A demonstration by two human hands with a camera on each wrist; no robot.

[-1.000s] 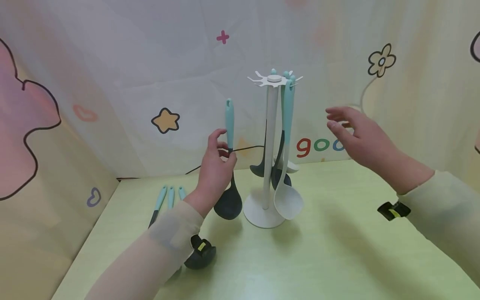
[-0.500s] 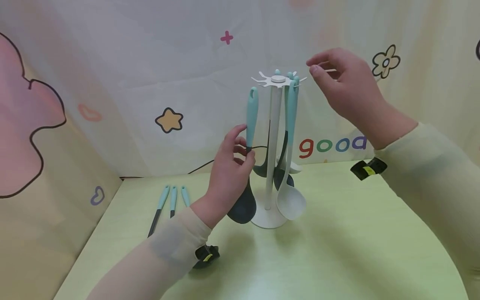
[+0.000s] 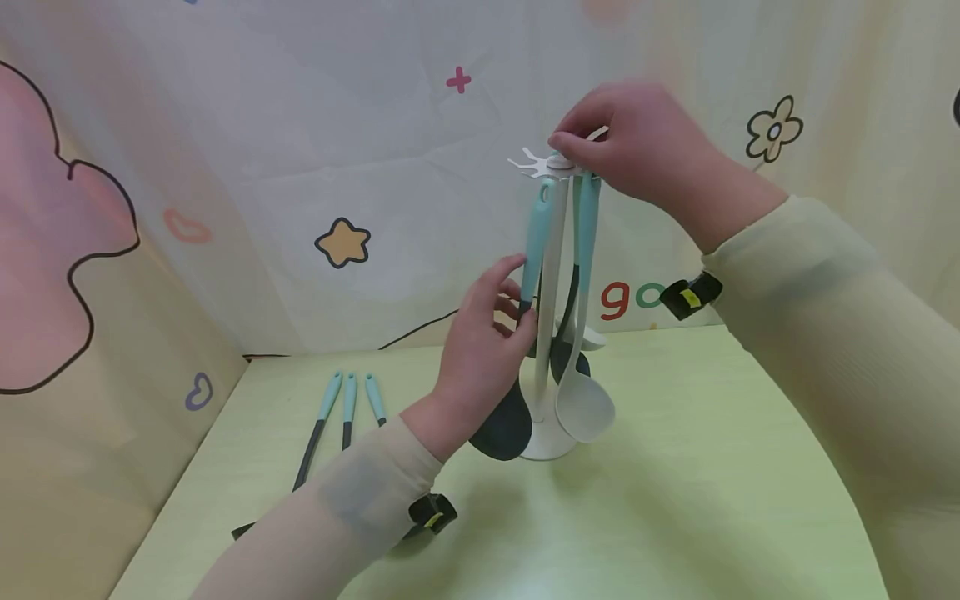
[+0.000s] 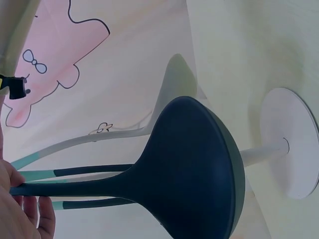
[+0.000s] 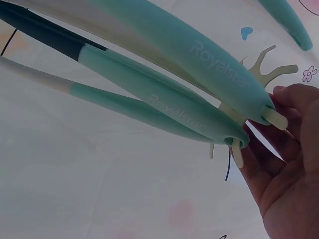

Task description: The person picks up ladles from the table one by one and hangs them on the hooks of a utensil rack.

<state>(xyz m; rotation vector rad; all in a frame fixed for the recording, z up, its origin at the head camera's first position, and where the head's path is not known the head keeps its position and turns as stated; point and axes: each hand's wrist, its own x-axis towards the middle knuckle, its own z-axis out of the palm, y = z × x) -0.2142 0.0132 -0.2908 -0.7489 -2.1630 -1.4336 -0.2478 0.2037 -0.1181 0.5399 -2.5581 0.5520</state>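
Observation:
My left hand (image 3: 483, 342) pinches a dark ladle (image 3: 504, 425) where its neck meets the teal handle, keeping it upright just left of the white utensil stand (image 3: 545, 358). In the left wrist view the ladle's wide bowl (image 4: 189, 164) overlaps the stand's pole. My right hand (image 3: 645, 142) grips the top of the stand, thumb and fingers around its hub. From the hooks hang a white ladle (image 3: 585, 408) and several other utensils with teal handles (image 5: 164, 104). Two hooks poke through handle holes in the right wrist view, beside bare hooks (image 5: 274, 72).
Three more teal-handled utensils (image 3: 351, 404) lie on the left of the pale green table (image 3: 712, 458), their lower ends partly hidden by my left sleeve (image 3: 367, 492). A printed cloth (image 3: 375, 150) stands close behind the stand.
My left hand has carried the dark ladle rightward, up to the stand. The right hand has risen and moved left from open air onto the stand's top.

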